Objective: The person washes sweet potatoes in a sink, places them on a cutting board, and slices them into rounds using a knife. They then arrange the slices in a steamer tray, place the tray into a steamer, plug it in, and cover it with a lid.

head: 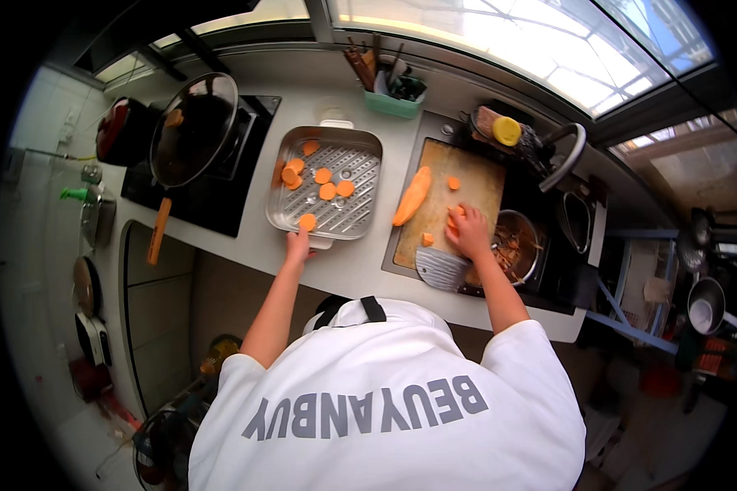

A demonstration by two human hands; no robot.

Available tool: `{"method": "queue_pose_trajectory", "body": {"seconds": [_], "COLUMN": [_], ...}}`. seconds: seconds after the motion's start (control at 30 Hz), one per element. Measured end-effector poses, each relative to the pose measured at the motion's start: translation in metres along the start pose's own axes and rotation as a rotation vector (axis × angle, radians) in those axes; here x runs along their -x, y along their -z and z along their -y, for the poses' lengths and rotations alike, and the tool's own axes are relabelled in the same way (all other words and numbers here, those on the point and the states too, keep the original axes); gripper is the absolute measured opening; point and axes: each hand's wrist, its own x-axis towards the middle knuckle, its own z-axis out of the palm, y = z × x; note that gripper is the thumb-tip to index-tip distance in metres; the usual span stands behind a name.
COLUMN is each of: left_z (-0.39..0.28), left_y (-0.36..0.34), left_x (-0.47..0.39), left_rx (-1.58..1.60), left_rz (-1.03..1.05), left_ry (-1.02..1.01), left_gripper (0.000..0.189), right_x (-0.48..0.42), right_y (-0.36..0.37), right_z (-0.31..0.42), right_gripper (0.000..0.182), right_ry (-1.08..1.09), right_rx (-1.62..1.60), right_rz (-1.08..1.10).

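My left hand grips the front rim of a square metal steamer tray, close beside its handle. One orange slice lies at its fingertips, and several more slices are spread over the perforated bottom. On the cutting board, the fingers of my right hand curl around cut orange pieces, partly hidden beneath them. A long peeled orange root vegetable lies along the board's left side. Near the front edge rests a wide knife with a rippled grey blade.
Right of the board, a metal bowl with peelings stands beneath a curved faucet. A green utensil holder is at the back. Left are a cooktop and a pan with a glass lid; its wooden handle juts past the counter edge.
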Motion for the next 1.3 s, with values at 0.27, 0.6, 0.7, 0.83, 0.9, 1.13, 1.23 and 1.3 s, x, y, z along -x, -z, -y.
{"method": "queue_pose_trajectory", "body": {"seconds": [0.27, 0.6, 0.7, 0.83, 0.9, 1.13, 1.23, 1.3], "left_z": [0.012, -0.108, -0.091, -0.097, -0.107, -0.067, -0.078, -0.079], "left_y": [-0.007, 0.009, -0.004, -0.012, -0.013, -0.015, -0.015, -0.009], "left_x": [0.009, 0.026, -0.049, -0.086, -0.082, -0.073, -0.025, -0.006], "left_rx": [-0.117, -0.742, -0.983, -1.148, -1.088, -0.645, -0.888, -1.020], "left_rz": [-0.700, -0.222, -0.498, -0.455, -0.324, 0.100, 0.013, -0.095], "left_ry": [-0.401, -0.765, -0.947, -0.821, -0.732, -0.560, -0.689, -0.740], "left_gripper": [0.047, 0.045, 0.049, 0.046, 0.041, 0.046, 0.045, 0.047], "right_x": [-0.024, -0.153, -0.183, -0.199, -0.204, -0.184, -0.175, -0.184], "right_y": [-0.020, 0.002, -0.051, -0.076, -0.098, -0.073, -0.093, -0.100], "right_z": [0.001, 0.162, 0.180, 0.185, 0.175, 0.216, 0.194, 0.191], "right_gripper": [0.020, 0.028, 0.026, 0.028, 0.028, 0.070, 0.075, 0.074], "right_ry": [-0.355, -0.464, -0.391, -0.316, -0.302, 0.280, 0.395, 0.136], "right_rx": [-0.126, -1.192, -1.093, -0.767, -0.708, -0.094, 0.103, 0.199], "right_rz": [-0.278, 0.279, 0.464, 0.389, 0.335, 0.427, 0.354, 0.247]}}
